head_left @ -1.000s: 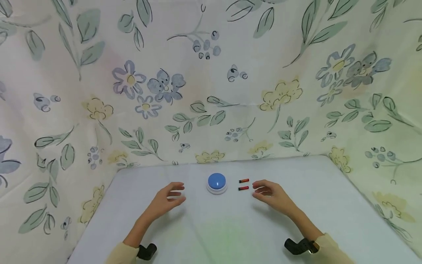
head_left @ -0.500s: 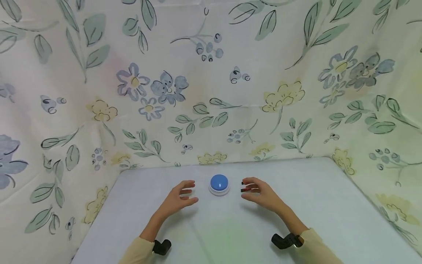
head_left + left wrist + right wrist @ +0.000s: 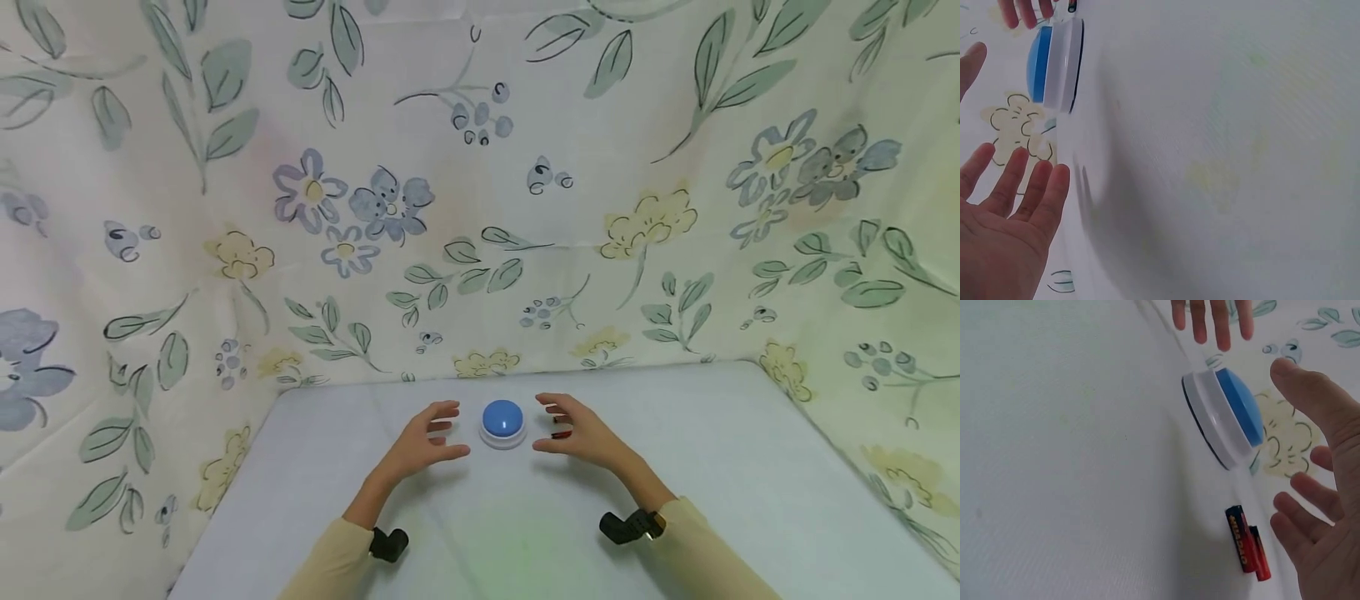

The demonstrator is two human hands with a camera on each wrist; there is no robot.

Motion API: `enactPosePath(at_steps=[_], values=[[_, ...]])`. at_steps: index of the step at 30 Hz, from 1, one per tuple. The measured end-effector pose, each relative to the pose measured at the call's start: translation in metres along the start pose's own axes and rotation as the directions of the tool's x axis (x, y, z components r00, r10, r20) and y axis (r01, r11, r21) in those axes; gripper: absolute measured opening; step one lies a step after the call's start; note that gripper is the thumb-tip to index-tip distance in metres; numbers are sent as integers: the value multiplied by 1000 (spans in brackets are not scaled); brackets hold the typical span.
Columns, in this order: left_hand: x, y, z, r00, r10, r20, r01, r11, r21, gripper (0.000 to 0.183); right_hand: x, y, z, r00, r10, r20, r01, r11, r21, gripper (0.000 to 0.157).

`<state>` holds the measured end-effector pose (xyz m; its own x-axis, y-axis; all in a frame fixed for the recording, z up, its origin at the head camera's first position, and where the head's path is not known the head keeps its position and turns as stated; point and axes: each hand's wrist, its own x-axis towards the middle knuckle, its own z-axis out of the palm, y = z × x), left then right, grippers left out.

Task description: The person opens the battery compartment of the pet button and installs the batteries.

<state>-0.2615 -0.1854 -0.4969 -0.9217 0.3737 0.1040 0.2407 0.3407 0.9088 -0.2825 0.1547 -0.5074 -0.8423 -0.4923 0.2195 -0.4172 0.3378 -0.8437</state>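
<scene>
A round push-button light or buzzer with a blue dome [image 3: 502, 417] and white base stands on the white table between both hands. My left hand [image 3: 424, 442] hovers to its left, fingers spread and relaxed, touching nothing. On the other side my right hand [image 3: 581, 432] is held above the table in the same loose curve, apart from the dome. Two red and black batteries [image 3: 1242, 540] lie side by side on the table; the head view shows them partly hidden behind the right hand. In the left wrist view the white base [image 3: 1065, 65] appears side-on, beyond the left fingertips.
The white table [image 3: 675, 433] reaches back to a flower-patterned cloth [image 3: 480, 208] hanging behind and along the sides. Black wrist cameras [image 3: 388, 544] sit at the cuffs of both light yellow sleeves [image 3: 330, 558].
Both hands have moved inward toward the blue-domed button, the left going right and the right going left over the batteries. The head view has shifted slightly. The button and batteries stay on the table.
</scene>
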Motion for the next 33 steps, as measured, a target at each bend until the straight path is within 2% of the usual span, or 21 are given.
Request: enactPosePath(at_steps=[5, 6, 12, 16, 26, 33], values=[[12, 2, 7, 999, 20, 39, -20, 1000, -1, 83, 16, -1, 6, 999, 12, 34, -11, 999, -45, 93], [13, 6, 9, 999, 22, 44, -21, 1000, -12, 83, 19, -1, 8, 999, 9, 40, -7, 999, -53, 94], [28, 10, 22, 998, 14, 61, -13, 1000, -13, 84, 31, -4, 19, 998, 6, 59, -2, 998, -64, 98], [36, 7, 26, 998, 4, 66, -4, 1000, 3, 86, 35, -3, 22, 998, 28, 62, -24, 998, -62, 99], [45, 2, 35, 997, 27, 75, -30, 999, 33, 86, 43, 3, 26, 998, 25, 53, -23, 998, -50, 83], [49, -2, 38, 999, 15, 41, -19, 994, 105, 77, 45, 5, 31, 999, 27, 43, -25, 998, -65, 70]])
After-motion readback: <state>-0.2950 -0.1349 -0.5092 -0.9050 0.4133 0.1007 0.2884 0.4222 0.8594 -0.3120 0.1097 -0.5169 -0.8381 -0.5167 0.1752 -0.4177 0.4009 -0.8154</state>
